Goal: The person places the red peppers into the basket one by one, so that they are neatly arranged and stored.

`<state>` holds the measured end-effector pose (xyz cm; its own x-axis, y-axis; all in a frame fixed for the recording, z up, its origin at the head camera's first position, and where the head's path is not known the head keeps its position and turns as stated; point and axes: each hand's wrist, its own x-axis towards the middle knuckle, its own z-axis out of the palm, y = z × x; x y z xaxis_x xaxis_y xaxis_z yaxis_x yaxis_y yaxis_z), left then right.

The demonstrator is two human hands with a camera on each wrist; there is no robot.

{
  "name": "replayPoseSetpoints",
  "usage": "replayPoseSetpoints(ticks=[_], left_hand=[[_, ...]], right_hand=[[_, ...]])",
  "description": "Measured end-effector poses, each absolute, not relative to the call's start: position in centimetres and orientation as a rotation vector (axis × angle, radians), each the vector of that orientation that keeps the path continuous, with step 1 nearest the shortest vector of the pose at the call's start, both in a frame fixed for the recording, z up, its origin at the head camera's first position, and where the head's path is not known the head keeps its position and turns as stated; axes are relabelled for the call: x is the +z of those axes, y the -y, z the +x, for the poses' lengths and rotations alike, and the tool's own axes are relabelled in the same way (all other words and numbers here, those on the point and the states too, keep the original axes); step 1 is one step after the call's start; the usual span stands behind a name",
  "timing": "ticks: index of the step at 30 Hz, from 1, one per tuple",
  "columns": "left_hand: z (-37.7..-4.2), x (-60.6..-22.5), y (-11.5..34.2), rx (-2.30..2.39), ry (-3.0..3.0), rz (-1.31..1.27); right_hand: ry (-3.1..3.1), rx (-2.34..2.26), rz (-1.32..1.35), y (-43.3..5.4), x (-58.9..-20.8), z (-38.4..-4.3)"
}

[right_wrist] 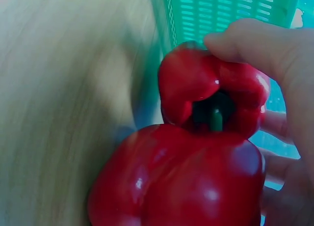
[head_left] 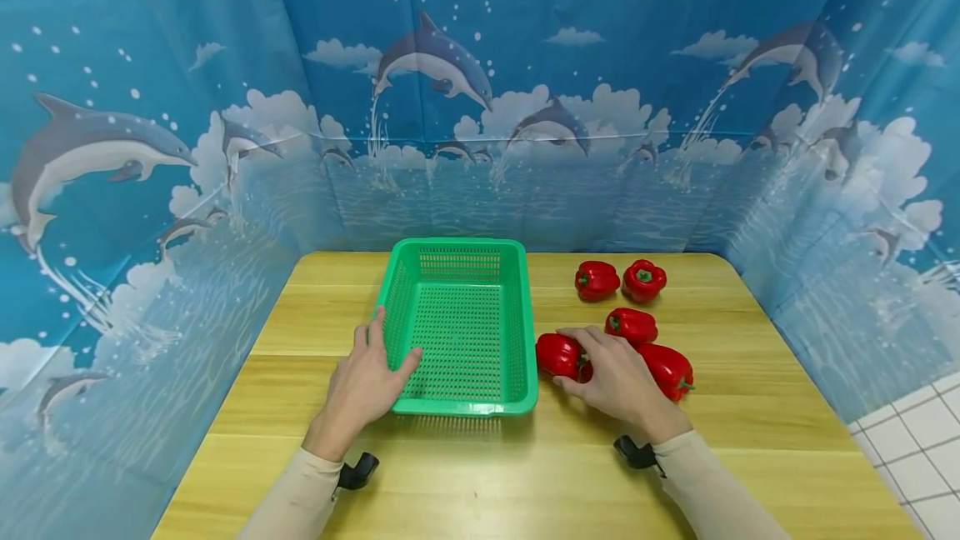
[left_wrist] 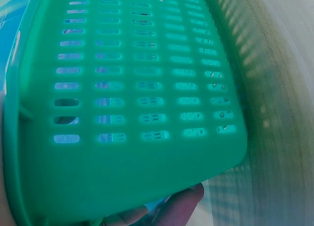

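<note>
Pepper [head_left: 556, 353] just right of basket [head_left: 459, 340] probably light, firm, slick; cup its shoulders; right hand [head_left: 613, 375] curled round it, left hand [head_left: 364, 382] gripping basket's left side.

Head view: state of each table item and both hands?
Green plastic basket: upright, empty
Left hand: holds basket's left rim
Bell pepper beside basket: on its side
Right hand: gripping that pepper
Bell pepper under right hand: mostly hidden, pose unclear
Back-left bell pepper: on its side
Back-right bell pepper: stem facing camera
Middle bell pepper: on its side
Front-right bell pepper: on its side
</note>
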<state>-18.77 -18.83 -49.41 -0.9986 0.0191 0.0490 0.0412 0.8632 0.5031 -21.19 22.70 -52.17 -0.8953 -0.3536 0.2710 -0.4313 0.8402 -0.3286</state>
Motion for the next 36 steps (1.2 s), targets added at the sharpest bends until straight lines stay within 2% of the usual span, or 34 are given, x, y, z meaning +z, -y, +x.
replayPoseSetpoints(ticks=[20,29,36], left_hand=[[-18.8,-49.4,18.8,-0.802,2.973,-0.052],[-18.7,-49.1,18.7,-0.795,2.984,-0.041],[-18.8,-50.3,19.0,-0.824,2.875,-0.103]], right_hand=[[2.613,0.665,0.516,-22.7,-48.4,-23.1],[2.526,0.719,0.513,-21.6,-46.0,-24.3],[2.513,0.749,0.583,-19.9,-44.1,-25.4]])
